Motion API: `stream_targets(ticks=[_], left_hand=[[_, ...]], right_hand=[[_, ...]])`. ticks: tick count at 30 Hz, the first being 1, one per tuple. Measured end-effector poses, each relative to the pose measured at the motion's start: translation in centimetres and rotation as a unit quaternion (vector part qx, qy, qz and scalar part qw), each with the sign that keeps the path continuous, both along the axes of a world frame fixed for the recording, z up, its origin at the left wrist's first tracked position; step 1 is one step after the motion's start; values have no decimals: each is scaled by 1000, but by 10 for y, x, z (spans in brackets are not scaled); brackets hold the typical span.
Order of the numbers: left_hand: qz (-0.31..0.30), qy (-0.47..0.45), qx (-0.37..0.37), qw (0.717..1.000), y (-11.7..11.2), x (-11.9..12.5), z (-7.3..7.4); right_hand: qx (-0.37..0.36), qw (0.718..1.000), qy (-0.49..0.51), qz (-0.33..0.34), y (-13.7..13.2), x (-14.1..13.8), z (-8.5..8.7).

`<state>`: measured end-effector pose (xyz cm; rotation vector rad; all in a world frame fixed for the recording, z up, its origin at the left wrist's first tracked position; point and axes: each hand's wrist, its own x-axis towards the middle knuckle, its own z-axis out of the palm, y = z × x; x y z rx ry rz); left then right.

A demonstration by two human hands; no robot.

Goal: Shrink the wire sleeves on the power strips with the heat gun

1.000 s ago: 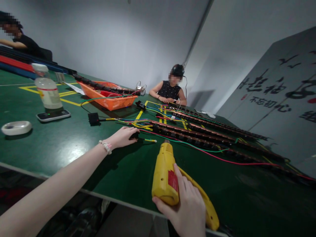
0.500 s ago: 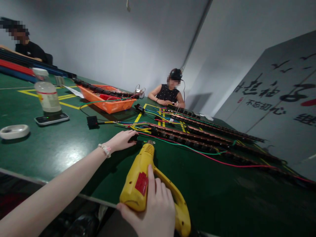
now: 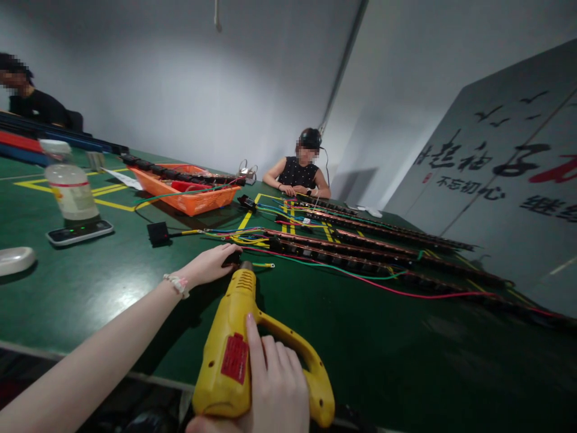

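My right hand [image 3: 274, 385] is wrapped round the body of a yellow heat gun [image 3: 220, 343] with a red label, its nozzle pointing away from me. My left hand [image 3: 211, 262] is closed on a small black part [image 3: 232, 259] at the table, mostly hidden by the fingers. From beside it a short yellow-green wire [image 3: 259, 264] sticks out to the right, ending in a ring terminal [image 3: 271, 265]. The nozzle is close to the left fingertips and the near end of this wire; I cannot tell if they touch.
Long black strips with copper-coloured wires [image 3: 333, 255] lie across the green table [image 3: 383, 349]. A black plug [image 3: 158, 234], an orange basket [image 3: 193, 201], a bottle [image 3: 72, 189] on a phone-like device [image 3: 81, 233] and a white dish [image 3: 15, 260] lie leftward. Two people sit beyond.
The heat gun's nozzle has moved left along the wire toward my left hand, leaving more of the wire and its ring terminal showing. My view has shifted slightly right.
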<state>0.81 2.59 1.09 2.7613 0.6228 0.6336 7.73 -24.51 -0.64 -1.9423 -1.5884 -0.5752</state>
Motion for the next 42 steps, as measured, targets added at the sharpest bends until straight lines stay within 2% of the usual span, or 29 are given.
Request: stream_targets(ticks=[7,10,15,20,24,35,42], left_hand=[[12,3,-13,1000,1,2,-2],[23,9,-17,1000,-1,2,-1],[34,25,1,999,-5,2,3],[36,31,10,999,-6,3,5],[36,31,14,999,-8,4,5],[13,-13,11,1000,-8,11,-3],[9,-17,-6,1000,-5,10,-4]], right_hand=[[-20,999,-24,36,-19,43,23],[-25,999,-38,12,-25,58,28],[-17,998,-43,-42,-28,68,25],[-10,995,-16,-98,-26,60,20],[-4,993,-23,-115,-24,52,16],[21,999,10,-43,-8,13,4],[20,999,32,-31,-2,-6,-3]])
